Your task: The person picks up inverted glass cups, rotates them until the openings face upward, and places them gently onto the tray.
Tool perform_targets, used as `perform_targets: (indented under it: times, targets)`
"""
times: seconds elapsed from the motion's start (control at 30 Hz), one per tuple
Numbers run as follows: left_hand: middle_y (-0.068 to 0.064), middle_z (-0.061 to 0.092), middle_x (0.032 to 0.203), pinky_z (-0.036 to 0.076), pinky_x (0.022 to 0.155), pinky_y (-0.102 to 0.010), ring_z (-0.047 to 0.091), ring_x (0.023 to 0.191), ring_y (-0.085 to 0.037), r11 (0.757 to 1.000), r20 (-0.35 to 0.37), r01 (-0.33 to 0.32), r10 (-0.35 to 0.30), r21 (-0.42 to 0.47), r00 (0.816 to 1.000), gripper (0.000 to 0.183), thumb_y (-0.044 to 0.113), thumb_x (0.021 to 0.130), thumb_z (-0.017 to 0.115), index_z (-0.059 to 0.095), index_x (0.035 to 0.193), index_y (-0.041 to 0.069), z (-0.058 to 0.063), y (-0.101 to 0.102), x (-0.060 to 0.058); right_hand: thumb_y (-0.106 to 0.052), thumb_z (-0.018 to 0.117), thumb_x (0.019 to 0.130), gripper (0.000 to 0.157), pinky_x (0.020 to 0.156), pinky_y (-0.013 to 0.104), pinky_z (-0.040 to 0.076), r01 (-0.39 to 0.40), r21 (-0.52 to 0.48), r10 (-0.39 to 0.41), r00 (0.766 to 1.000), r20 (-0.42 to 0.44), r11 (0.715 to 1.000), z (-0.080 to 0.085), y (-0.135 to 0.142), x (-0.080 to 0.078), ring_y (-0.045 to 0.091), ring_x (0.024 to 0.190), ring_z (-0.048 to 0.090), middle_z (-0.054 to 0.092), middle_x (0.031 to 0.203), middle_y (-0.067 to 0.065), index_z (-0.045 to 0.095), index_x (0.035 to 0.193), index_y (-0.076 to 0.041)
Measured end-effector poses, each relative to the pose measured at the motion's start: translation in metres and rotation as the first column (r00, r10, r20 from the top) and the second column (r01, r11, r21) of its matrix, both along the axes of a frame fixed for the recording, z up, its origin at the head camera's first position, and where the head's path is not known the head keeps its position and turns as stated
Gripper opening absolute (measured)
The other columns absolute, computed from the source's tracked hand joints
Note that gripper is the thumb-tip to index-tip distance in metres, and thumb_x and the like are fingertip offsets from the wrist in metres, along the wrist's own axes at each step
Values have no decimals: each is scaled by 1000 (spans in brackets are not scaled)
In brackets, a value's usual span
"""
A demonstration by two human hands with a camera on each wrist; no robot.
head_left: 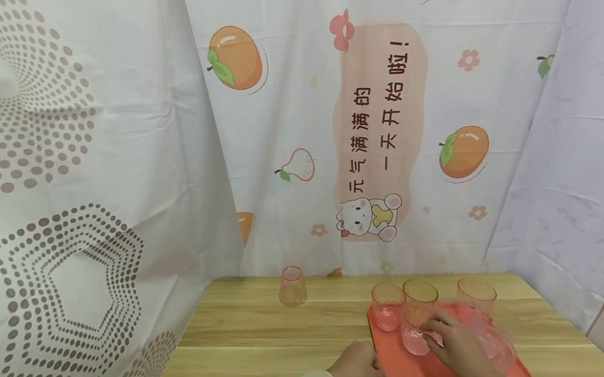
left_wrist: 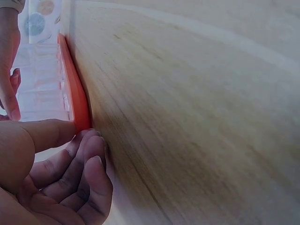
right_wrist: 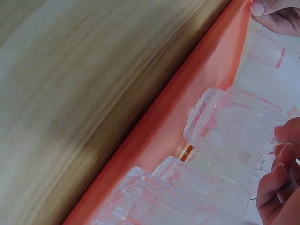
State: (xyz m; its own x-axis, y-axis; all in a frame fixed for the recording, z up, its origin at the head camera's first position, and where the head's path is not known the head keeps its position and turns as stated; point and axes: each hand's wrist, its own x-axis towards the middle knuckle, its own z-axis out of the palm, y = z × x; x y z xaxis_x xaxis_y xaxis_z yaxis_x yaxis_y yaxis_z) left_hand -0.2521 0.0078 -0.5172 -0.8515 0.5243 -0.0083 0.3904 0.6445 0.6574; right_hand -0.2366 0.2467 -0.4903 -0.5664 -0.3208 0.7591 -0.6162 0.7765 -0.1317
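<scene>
My left hand (head_left: 358, 365) pinches the left rim of an orange-red tray (head_left: 402, 373), thumb on the inner side and fingertips outside, as the left wrist view shows. My right hand (head_left: 461, 346) is over the tray, with bent fingers close to the upper part of a clear glass (right_wrist: 234, 131). Whether those fingers pinch its rim cannot be made out. Upright on the tray, this glass has a pinkish glass (head_left: 389, 313) and an amber-rimmed glass (head_left: 420, 293) beside it. Further glasses (right_wrist: 201, 187) crowd the tray's right side, partly hidden by the right hand.
A lone pink glass (head_left: 293, 287) stands on the wooden table (head_left: 250, 333) at the back, left of the tray. Patterned curtains (head_left: 295, 122) hang behind the table and along both sides. Another amber-rimmed glass (head_left: 475, 290) is at the tray's back right.
</scene>
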Motion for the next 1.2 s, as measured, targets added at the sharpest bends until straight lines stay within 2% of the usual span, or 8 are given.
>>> perform_targets:
  times: [0.17,0.33,0.53,0.73,0.83,1.03,1.2]
  targets:
    - [11,45,38,34,36,-18,40,32,-1,1000,-13,5,-5,-6,1000,37,14,80,72,57,46,13,0,0,1,1,86,61,33,52,8,35,-1,-3,1,1000,0,1000,-1,1,1,-5,60,44,53,84,-10,70,83,-18]
    - [11,44,36,32,35,-18,40,31,-1,1000,-21,16,-17,-15,1000,37,13,79,72,57,46,12,-2,-2,2,1,85,61,35,50,8,33,-48,-18,48,999,-1,999,-3,2,2,-8,58,39,53,89,-7,70,87,-17]
    - [12,46,39,35,37,-18,42,32,-1,999,-33,43,-43,-3,999,35,14,80,72,59,48,12,-3,-4,2,-1,84,64,35,50,8,32,-91,-27,91,996,9,996,-3,1,5,-8,57,37,53,90,-9,69,90,-21]
    - [11,48,40,35,37,-18,42,33,-1,999,-15,39,-39,-5,999,34,15,81,72,60,49,13,-3,-3,0,2,85,61,46,51,7,31,-149,-15,149,989,6,989,-6,-5,9,-10,58,33,55,87,-12,66,91,-28]
    - [10,48,41,35,37,-19,42,35,-2,1000,-5,26,-26,-6,1000,33,16,81,73,61,50,13,-2,-3,-1,1,86,60,45,52,7,30,-141,2,141,989,32,990,-10,-9,12,-10,60,34,54,85,-15,66,88,-28]
    - [11,46,40,33,37,-19,41,34,-1,1000,-29,26,-26,-11,999,34,17,80,74,60,49,14,-2,-2,-2,-9,86,64,32,55,14,36,-97,33,94,992,89,995,-15,-15,17,-2,65,45,54,82,-17,68,84,-25]
    - [12,44,39,30,36,-18,39,34,0,999,-45,33,-33,-21,998,36,18,80,74,59,48,15,-3,-1,-4,-15,81,74,20,49,13,34,-161,23,152,962,226,987,-23,-18,21,-7,59,40,52,84,-19,67,86,-23]
